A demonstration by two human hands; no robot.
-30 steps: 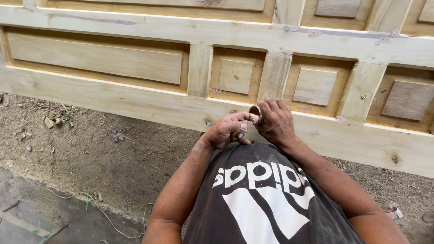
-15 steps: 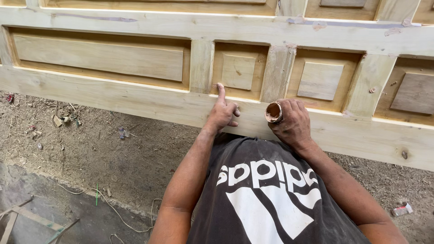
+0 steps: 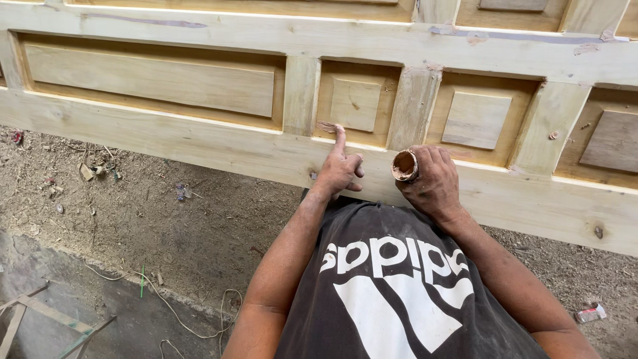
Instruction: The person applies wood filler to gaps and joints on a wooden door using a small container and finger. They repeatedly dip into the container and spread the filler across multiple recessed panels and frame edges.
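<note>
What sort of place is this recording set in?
Probably an outdoor carpentry yard: an unfinished panelled wooden door lies over bare dirt ground, and the right hand holds a small filler-smeared pot.

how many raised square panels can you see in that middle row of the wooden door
3: one at the left hand's fingertip, one above the right hand and its small container at, one cut off at the right edge. More may lie outside the frame.

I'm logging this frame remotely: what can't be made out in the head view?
- Inside of the small round container: only its smeared rim shows; the right hand wraps its body.
- Left hand: whether the index fingertip carries anything, too small.
- Wooden panelled door: cut off by the top and side edges.
- Ground litter: too small to identify.
</note>
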